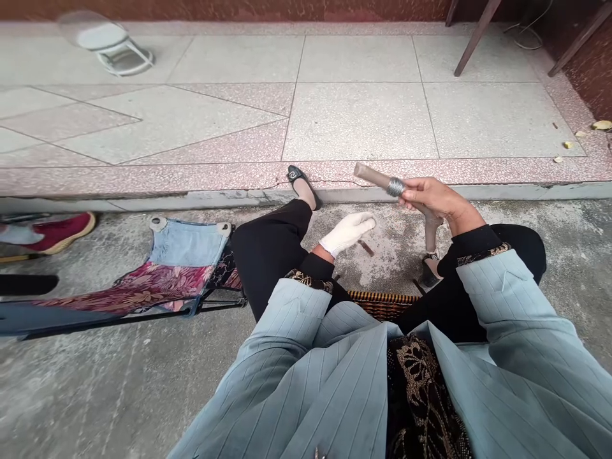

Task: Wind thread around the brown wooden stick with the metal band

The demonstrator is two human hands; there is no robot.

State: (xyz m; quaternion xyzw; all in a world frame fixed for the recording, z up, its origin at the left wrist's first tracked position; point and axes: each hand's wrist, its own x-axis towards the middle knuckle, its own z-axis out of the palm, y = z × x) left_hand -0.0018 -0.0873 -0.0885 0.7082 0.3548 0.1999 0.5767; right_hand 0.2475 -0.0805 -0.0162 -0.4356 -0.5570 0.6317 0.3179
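Note:
My right hand [433, 197] is closed around a bent brownish pipe [375, 178] with a shiny ribbed metal ring [396, 187] on it. One end of the pipe points up-left and the other hangs down toward my right shoe [429, 268]. My left hand [348, 232], in a white glove, reaches down over the concrete ground with its fingers together; I cannot make out anything in it. A small brown stick-like piece [366, 248] lies on the ground just right of it. I sit with both legs stretched forward, in black trousers and a light blue striped jacket.
A woven basket edge [382, 302] shows between my legs. A folding stool with floral and denim fabric [157, 274] lies at my left. A red shoe [62, 231] sits at far left. A tiled step [335, 115] rises ahead, with chair legs [473, 38] and a white stand [115, 48] on it.

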